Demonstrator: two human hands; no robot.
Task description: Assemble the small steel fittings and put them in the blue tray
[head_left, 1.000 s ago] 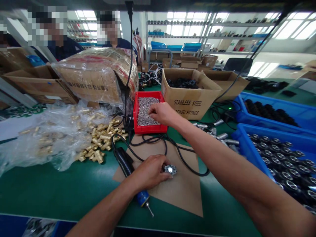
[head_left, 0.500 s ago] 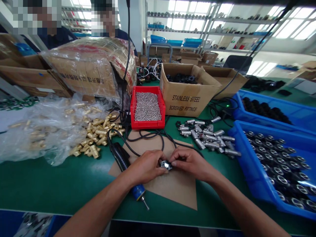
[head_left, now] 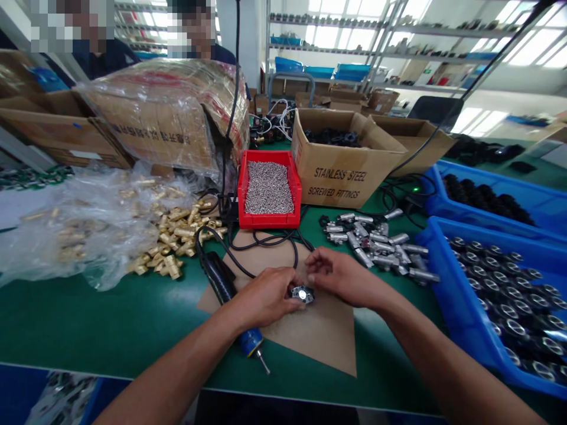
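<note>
Over the brown cardboard sheet (head_left: 319, 342), my left hand (head_left: 270, 298) is closed on a small shiny metal part with dark edges (head_left: 303, 294), gripped between thumb and fingers. Its exact kind is too small to tell. My right hand (head_left: 341, 274) hovers just right of the part and does not touch it. Its fingers are loosely curled and apart from the thumb, with nothing visible in them. An electric screwdriver (head_left: 252, 341), black with a blue nose and a metal bit, lies partly under my left forearm, bit toward the front edge.
A red bin (head_left: 270, 222) of tiny metal pieces stands behind the sheet. Brass fittings (head_left: 172, 236) and plastic bags lie left; metal cylinders (head_left: 376, 245) lie right. Blue trays (head_left: 436, 277) hold black parts. A carton (head_left: 341, 177) and cables are behind. Two people stand across the table.
My right hand has drawn back from the metal part, its fingers loosening. My left hand keeps hold of the part, now more exposed. The view has shifted slightly.
</note>
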